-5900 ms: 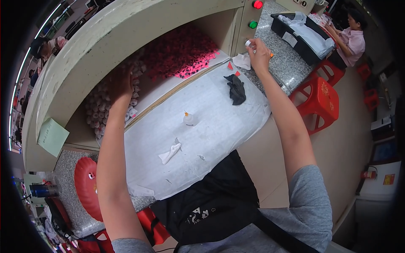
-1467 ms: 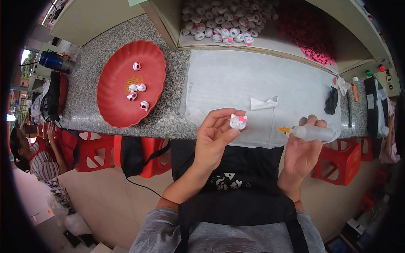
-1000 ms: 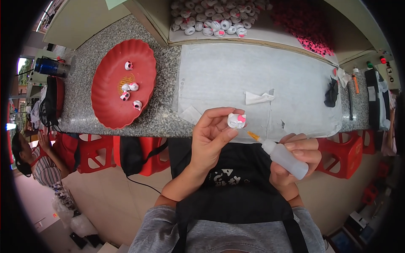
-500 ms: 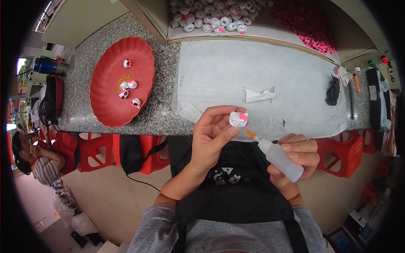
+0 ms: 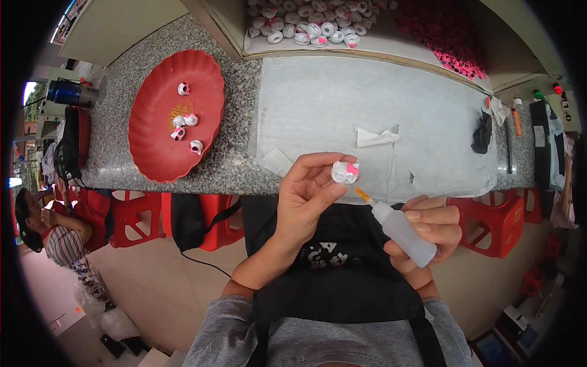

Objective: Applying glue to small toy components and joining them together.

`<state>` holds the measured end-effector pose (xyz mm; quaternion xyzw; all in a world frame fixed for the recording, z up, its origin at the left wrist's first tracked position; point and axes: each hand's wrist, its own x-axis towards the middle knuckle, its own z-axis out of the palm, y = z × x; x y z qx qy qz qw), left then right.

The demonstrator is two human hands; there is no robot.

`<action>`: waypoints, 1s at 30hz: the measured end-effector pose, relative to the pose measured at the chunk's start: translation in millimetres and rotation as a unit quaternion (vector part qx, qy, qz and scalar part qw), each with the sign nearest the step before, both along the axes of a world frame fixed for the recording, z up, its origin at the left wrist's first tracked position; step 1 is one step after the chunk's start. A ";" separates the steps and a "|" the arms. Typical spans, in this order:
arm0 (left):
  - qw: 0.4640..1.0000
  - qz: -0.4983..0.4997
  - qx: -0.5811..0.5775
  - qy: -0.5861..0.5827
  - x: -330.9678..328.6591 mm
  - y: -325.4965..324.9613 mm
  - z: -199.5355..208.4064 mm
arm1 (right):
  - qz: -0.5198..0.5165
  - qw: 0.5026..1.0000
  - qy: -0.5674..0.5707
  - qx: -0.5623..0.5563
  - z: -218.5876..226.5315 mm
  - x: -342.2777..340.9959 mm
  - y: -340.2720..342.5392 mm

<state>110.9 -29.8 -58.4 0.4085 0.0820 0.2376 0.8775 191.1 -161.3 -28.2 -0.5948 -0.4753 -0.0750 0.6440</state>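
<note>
Between the thumb and fingers of my left hand point(image 5: 306, 194) is a small white toy animal head point(image 5: 344, 173) with a pink patch. My right hand point(image 5: 431, 229) grips a translucent squeeze bottle point(image 5: 403, 233), tilted up and to the left. Its amber nozzle tip point(image 5: 362, 194) points at the underside of the white piece, with a slight gap between them. Left of my hands, a red scalloped plate point(image 5: 150, 122) bears several similar small white pieces with pink and dark marks.
White paper point(image 5: 318, 104) covers part of the speckled stone counter point(image 5: 241, 122), with a crumpled tissue point(image 5: 376, 137) on it. Behind, a shelf holds many white pieces point(image 5: 306, 27) and a pink heap point(image 5: 440, 46). A black scrap point(image 5: 482, 134) lies at right. Red stools point(image 5: 489, 223) stand below; another person point(image 5: 58, 226) sits far left.
Both hands keep nearly the same pose. The bottle has shifted very slightly to the left, and the view has moved a little. Nothing was taken up or let go.
</note>
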 end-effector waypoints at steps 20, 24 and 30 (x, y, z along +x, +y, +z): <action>0.999 0.005 -0.002 0.051 2.0 -3.7 3.6 | -0.003 0.999 -0.005 0.031 -2.3 2.7 1.1; 0.999 -0.001 -0.001 0.054 1.4 -3.2 2.4 | 0.002 0.999 -0.006 0.032 -1.9 2.2 2.6; 0.998 0.002 0.007 0.056 1.7 -4.0 4.5 | -0.006 0.999 0.005 0.040 -2.8 1.0 2.1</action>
